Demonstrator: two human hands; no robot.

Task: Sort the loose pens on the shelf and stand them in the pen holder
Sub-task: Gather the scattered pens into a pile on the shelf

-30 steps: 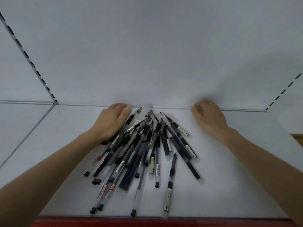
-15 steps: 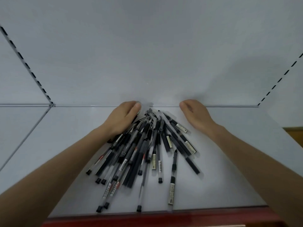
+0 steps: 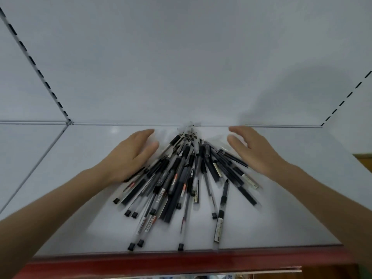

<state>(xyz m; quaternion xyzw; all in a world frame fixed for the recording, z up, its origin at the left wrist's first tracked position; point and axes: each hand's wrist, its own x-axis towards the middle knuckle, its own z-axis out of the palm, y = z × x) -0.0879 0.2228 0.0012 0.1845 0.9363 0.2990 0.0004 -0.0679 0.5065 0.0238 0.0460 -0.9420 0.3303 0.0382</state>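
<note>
Pens point(image 3: 181, 178) fanned in a heap on the shelf point(image 3: 90, 158), tips bunched at the back wall point(image 3: 181, 77), ends spread toward the red front edge point(image 3: 181, 259). Left hand point(image 3: 132, 156) flat, fingers straight, resting against the heap's left side; right hand point(image 3: 255, 152) spread and relaxed at the right side, contact unclear. Nothing gripped. Holder not in view. Best done by squeezing inward from both flanks, low and even, to bring barrels parallel before gripping. Mind the strays near the front edge: likely to roll off.

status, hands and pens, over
Left hand open, flat on the left of the pen pile. Right hand open at its right. Pens fanned on the shelf, none gripped. No pen holder in view.
</note>
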